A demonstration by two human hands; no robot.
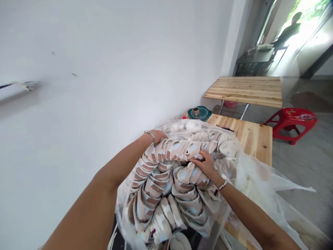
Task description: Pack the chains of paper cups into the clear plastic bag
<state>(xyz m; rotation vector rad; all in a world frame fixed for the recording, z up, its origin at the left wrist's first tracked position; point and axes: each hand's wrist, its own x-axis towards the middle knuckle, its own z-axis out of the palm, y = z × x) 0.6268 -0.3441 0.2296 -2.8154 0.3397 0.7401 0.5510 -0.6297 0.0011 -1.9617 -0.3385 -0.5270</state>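
Filling the left of the view, a white wall [85,114] runs back toward a bright doorway [299,38], where a person [287,31] stands in silhouette. Across the concrete floor [309,170] sits a red plastic stool [291,123], beside a pine table [243,91] on metal legs. Nearer, a second pine table [253,139] bears a clear plastic bag [257,177], which is open around a large stack of curved, pink-and-blue patterned fabric pieces [166,184], packed in overlapping rows. The right hand [205,165] lies open on the stack, its fingers spread and not clenched. The left hand [157,136] rests over the far row; its fingertips are hidden, so I cannot tell whether it grips. Each wrist wears a metal bracelet [150,136]. Past the bag sits a green dish [199,113] holding a small tin [196,111].
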